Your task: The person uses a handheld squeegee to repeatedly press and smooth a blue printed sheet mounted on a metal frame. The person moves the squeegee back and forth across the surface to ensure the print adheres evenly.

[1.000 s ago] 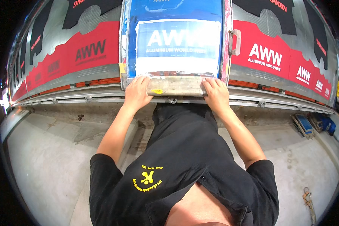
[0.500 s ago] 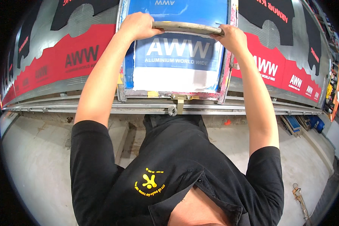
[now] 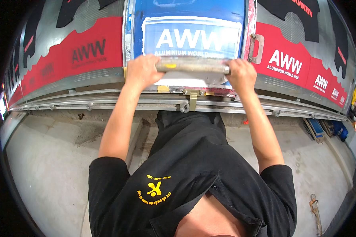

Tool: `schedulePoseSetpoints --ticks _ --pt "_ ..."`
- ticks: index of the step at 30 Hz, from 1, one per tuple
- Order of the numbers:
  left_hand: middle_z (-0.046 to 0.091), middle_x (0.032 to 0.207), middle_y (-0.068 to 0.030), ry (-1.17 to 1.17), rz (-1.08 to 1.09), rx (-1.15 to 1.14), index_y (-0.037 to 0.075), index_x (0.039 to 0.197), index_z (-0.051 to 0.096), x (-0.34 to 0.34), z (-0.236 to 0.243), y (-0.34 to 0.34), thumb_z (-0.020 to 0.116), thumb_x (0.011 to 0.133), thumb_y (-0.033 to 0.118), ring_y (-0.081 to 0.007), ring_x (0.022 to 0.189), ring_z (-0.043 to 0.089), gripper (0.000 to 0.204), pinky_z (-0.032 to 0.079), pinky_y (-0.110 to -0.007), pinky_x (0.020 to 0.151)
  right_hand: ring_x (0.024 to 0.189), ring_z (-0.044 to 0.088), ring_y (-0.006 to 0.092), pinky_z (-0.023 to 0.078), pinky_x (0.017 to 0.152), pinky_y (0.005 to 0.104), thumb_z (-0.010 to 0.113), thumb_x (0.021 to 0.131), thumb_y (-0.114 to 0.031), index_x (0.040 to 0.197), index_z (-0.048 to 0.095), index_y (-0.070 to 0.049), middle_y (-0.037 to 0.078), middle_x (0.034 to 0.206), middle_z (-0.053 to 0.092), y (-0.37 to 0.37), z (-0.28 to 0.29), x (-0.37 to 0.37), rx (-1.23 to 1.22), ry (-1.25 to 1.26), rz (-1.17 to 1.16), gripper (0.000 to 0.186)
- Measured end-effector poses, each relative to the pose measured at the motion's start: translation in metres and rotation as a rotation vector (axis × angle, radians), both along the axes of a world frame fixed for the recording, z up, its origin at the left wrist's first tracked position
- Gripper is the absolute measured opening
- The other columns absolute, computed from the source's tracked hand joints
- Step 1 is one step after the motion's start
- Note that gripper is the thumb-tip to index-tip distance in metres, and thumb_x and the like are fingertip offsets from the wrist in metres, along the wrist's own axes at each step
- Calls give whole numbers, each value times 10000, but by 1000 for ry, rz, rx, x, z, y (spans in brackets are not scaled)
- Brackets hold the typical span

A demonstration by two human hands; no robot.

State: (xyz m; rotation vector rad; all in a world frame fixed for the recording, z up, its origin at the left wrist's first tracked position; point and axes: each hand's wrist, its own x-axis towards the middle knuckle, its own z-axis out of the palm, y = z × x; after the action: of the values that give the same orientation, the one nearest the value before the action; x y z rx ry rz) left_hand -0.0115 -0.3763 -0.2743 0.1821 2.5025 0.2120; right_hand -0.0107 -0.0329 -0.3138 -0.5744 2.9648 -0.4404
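Observation:
Both of my hands grip a long squeegee [image 3: 194, 66] with a pale, worn handle and a yellow mark: my left hand [image 3: 143, 70] at its left end, my right hand [image 3: 241, 75] at its right end, fingers closed round it. It crosses the lower half of a blue printing screen [image 3: 188, 12] in a metal frame, below large white lettering. A band of white ink [image 3: 194, 79] shows on the near side of the squeegee. A metal handle [image 3: 258, 49] is on the frame's right side, and a brass-coloured bracket [image 3: 192, 100] is at its front edge.
Red printed fabric panels [image 3: 284, 67] and black cut pieces [image 3: 289, 8] lie on the long metal table either side of the screen. A metal rail [image 3: 146, 102] runs along the front. Stacked frames [image 3: 316, 129] and blue containers [image 3: 339, 130] stand on the floor at the right.
From the near edge a second ago, my hands pushed the squeegee to the far part of the screen, then pulled it back toward me to the lower half.

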Motion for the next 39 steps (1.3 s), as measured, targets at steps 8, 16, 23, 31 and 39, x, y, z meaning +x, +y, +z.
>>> schedulePoseSetpoints --ticks 8,16,23,31,39 --pt "750 776 -167 45 -72 27 124 875 808 -82 23 1 744 811 601 -380 792 745 485 601 -477 729 807 706 265 556 676 414 876 769 -424 860 740 -125 52 833 707 0 19 -76 75 -55 14 341" --pt "758 794 -150 284 -175 39 117 838 805 -158 -33 -8 729 799 651 -363 802 746 540 605 -476 724 836 718 299 561 686 440 794 804 -602 919 762 -130 74 826 727 -6 -10 -157 179 -12 -28 487" --pt "760 811 -123 214 -70 14 145 896 796 -87 -20 0 757 796 595 -339 815 750 462 598 -463 692 814 704 220 552 677 376 888 733 -446 953 788 -204 -3 849 717 4 -21 -92 132 69 16 342" --pt "763 950 -133 180 -75 121 89 990 786 32 -10 -2 777 783 556 -344 921 736 511 591 -483 761 777 691 226 543 689 370 906 681 -391 889 766 -188 5 782 678 11 4 17 45 11 78 323" --pt "755 864 -216 -44 -76 9 18 927 799 -11 -23 7 674 680 895 -391 882 746 919 591 -479 797 941 752 328 596 808 434 859 606 -734 1046 778 -16 195 966 766 -12 19 -34 236 -638 14 846"
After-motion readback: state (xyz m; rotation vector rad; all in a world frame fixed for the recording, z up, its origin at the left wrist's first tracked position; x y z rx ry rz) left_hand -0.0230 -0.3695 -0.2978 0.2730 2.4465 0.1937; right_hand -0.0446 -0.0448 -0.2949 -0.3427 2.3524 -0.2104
